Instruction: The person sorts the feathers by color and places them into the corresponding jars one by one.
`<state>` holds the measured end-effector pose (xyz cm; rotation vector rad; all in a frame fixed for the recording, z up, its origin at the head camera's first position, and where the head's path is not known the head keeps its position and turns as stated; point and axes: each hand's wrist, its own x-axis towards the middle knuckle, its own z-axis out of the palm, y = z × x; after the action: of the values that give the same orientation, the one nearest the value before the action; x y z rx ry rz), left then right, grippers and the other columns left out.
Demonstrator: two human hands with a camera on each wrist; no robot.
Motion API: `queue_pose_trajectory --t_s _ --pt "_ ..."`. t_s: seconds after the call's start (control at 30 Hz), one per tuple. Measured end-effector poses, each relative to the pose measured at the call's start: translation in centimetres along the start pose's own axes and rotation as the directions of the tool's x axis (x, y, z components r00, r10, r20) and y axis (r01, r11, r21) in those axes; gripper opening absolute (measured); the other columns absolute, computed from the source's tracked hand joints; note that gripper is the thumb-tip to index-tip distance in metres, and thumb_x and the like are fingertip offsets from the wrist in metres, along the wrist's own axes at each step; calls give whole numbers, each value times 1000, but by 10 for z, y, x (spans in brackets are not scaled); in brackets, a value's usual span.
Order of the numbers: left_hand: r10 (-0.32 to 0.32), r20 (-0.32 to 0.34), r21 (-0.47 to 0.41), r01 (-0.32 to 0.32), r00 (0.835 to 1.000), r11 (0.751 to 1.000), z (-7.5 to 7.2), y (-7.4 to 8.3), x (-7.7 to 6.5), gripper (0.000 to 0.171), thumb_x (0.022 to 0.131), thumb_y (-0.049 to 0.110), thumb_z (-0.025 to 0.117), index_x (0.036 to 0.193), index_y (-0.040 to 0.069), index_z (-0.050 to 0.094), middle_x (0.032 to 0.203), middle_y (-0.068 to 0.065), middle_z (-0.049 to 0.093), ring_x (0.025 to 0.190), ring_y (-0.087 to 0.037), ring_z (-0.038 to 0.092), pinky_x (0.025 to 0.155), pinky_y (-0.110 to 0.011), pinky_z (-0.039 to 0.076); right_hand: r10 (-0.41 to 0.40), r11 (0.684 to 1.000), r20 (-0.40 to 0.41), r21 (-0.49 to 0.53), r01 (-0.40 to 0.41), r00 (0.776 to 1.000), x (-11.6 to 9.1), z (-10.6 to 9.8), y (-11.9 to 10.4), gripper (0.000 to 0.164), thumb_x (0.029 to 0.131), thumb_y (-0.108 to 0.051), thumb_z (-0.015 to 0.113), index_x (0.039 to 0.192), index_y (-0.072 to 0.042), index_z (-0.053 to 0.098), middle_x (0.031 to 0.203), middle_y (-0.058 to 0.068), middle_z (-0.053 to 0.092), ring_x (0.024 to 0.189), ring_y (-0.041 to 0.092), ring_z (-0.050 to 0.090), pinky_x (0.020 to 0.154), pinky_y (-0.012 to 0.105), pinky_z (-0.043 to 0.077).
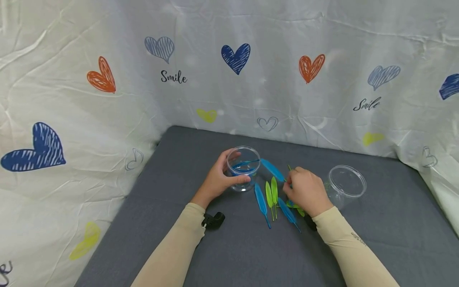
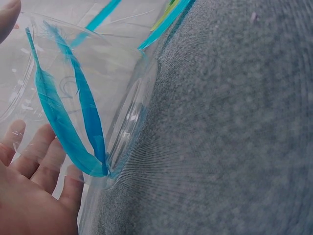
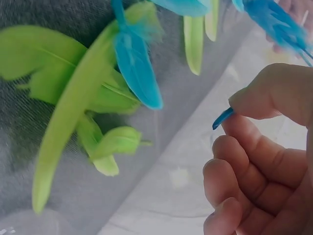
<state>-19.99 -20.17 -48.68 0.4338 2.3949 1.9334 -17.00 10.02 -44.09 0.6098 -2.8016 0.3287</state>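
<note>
My left hand [image 1: 220,175] holds a clear plastic jar [image 1: 242,185] from its left side, thumb across the near wall. Inside the jar, blue feathers [image 2: 68,129] lean against the wall in the left wrist view. My right hand [image 1: 306,189] pinches a blue feather [image 1: 272,169] between thumb and index finger, and its far end points at the jar's rim. A blue tip [image 3: 223,118] pokes out of that pinch in the right wrist view. Between the hands lie a blue feather [image 1: 261,198], green feathers [image 1: 269,195] and another blue feather [image 1: 288,212].
Under and beside the right hand is a pile of green feathers [image 3: 73,88] with a blue one [image 3: 137,68] on top, partly hidden in the head view. A second clear jar [image 1: 347,196] stands right of that hand. Behind the grey table [image 1: 229,247] hangs a white heart-printed cloth [image 1: 272,87].
</note>
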Motion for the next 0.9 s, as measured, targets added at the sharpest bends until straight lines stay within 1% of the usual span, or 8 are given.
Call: queue_pose_trajectory --t_s 0.23,0.4,0.6,0.67,0.9 --pt "4 -2 -4 -4 1000 1000 -1 1 0 100 85 38 95 165 41 35 167 9 48 160 -19 40 133 -56 33 -23 1000 -53 -11 22 998 5 -13 1 16 91 -5 75 76 -9 68 68 1 54 53 12 47 47 32 45" --pt "-2 -4 -4 2 1000 1000 -2 1 0 100 85 40 95 165 40 34 167 9 48 160 -18 40 132 -55 34 -35 999 -75 -28 33 997 10 -27 2 17 90 -4 75 77 -8 66 67 2 53 52 14 47 46 32 43" --pt "-5 -9 -2 5 1000 1000 -1 0 -1 100 85 40 95 165 39 35 166 9 49 160 -18 40 133 -54 32 -85 996 -121 -49 80 989 20 -46 0 17 90 -2 75 78 -9 65 70 4 57 56 17 52 49 36 49" --pt "-4 -8 -1 4 1000 1000 -1 1 -1 100 86 40 94 165 38 34 167 9 49 161 -18 40 134 -54 31 -99 994 -128 -48 93 987 23 -51 -1 16 90 -2 74 79 -9 65 71 4 58 57 17 52 50 37 49" --pt "-4 4 -13 4 1000 1000 0 2 -2 101 85 42 94 166 39 34 167 8 48 160 -21 40 131 -56 36 -171 984 -150 -73 162 974 32 -62 -12 14 89 0 70 80 -8 64 69 3 53 57 17 45 51 34 42"
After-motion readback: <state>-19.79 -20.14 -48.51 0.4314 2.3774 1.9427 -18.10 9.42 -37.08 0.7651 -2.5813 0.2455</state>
